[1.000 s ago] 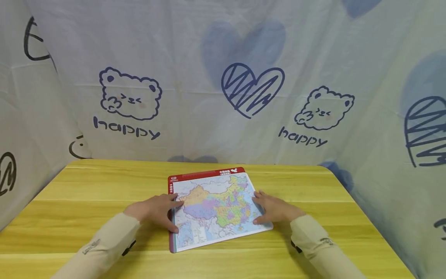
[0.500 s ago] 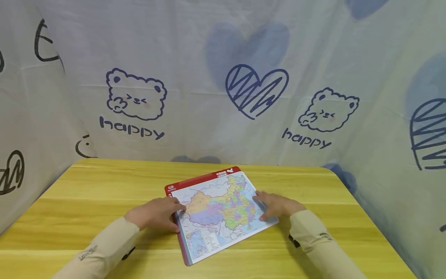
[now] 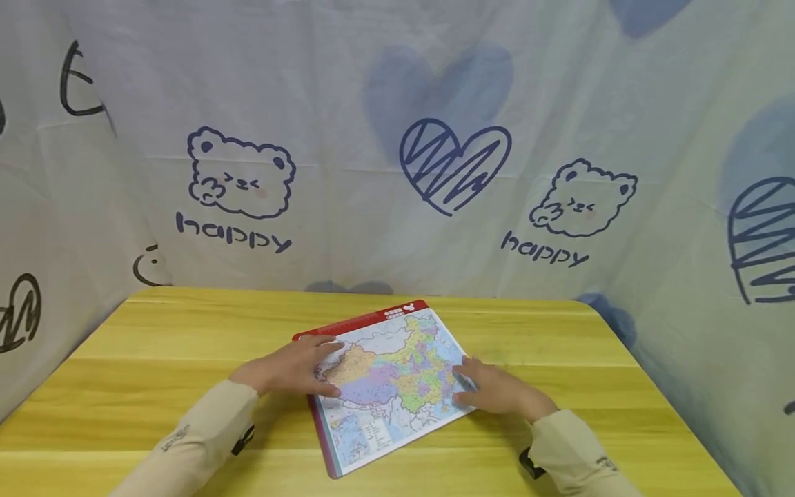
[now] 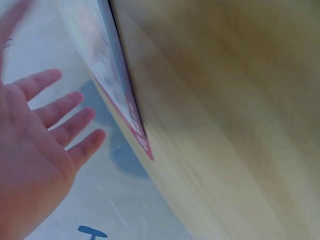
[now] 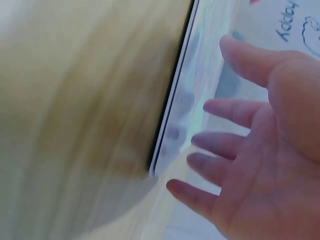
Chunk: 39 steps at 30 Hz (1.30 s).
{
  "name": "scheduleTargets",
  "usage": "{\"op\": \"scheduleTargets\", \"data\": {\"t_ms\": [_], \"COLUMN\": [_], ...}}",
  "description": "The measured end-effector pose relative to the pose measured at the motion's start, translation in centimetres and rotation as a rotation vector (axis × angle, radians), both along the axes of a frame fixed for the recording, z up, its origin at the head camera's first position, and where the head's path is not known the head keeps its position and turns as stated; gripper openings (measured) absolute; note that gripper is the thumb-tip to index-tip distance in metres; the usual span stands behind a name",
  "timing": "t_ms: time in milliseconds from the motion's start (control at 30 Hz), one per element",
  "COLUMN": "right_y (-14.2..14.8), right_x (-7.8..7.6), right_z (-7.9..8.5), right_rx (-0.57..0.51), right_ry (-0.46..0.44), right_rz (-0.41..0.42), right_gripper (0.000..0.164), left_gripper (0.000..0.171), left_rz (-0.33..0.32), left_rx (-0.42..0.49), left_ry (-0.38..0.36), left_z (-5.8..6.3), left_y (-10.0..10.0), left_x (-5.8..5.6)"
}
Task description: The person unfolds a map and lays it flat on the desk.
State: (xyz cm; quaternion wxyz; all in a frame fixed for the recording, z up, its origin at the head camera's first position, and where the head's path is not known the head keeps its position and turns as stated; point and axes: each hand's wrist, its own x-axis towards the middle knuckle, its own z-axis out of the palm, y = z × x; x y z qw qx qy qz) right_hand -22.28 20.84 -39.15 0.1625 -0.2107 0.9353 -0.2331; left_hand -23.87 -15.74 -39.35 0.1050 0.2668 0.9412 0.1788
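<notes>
A flat, thin board printed with a coloured map of China (image 3: 385,386) lies turned at an angle on the wooden table. It has a red band along its far edge and a dark red strip down its left side. My left hand (image 3: 292,369) is over its left side, fingers spread, covering part of that edge. By the right edge is my right hand (image 3: 499,390), its fingers extended over the map's border. Both wrist views show the left palm (image 4: 35,150) and right palm (image 5: 270,165) raised off the board, with nothing held.
The yellow wood-grain table (image 3: 155,414) extends around the board on all sides. Behind it and along both sides hangs a pale curtain (image 3: 348,228) printed with bears, hearts and the word "happy". A dark strap piece (image 3: 243,439) shows under the left cuff.
The map board has turned counter-clockwise, its near left corner coming toward me. Both hands have since come up off its edges, the left shifting further over the map.
</notes>
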Motion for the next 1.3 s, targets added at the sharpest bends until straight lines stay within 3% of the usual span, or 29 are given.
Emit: {"op": "scheduleTargets", "data": {"t_ms": [167,367,667,867,1133,1300], "right_y": [-0.6,-0.6,0.1,1.3,1.3,1.4], "right_x": [1.2,2.4,2.1,0.9,-0.4,-1.4], "right_z": [-0.3,-0.8,-1.2,-1.3,-1.2,-1.2], "right_rx": [0.041,0.138,0.185,0.235,0.266,0.266], "right_ry": [0.033,0.065,0.103,0.077,0.095,0.123], "right_rz": [-0.028,-0.009,0.055,0.083,0.052,0.054], "right_gripper": [0.06,0.066,0.068,0.071,0.071,0.069], "left_gripper": [0.094,0.096,0.093,0.089,0.08,0.077], "left_rz": [0.011,0.022,-0.005,-0.032,-0.057,-0.083], "left_rx": [-0.074,-0.088,-0.122,-0.102,-0.076,-0.066], "left_ry": [-0.022,-0.023,-0.025,-0.002,-0.055,-0.041], "left_z": [-0.8,-1.4,-2.0,-2.1,-1.6,-1.6], "left_y": [-0.3,-0.5,-1.4,-2.0,-2.0,-1.9], "left_x": [-0.9,-2.0,-2.6,-1.8,0.5,1.8]}}
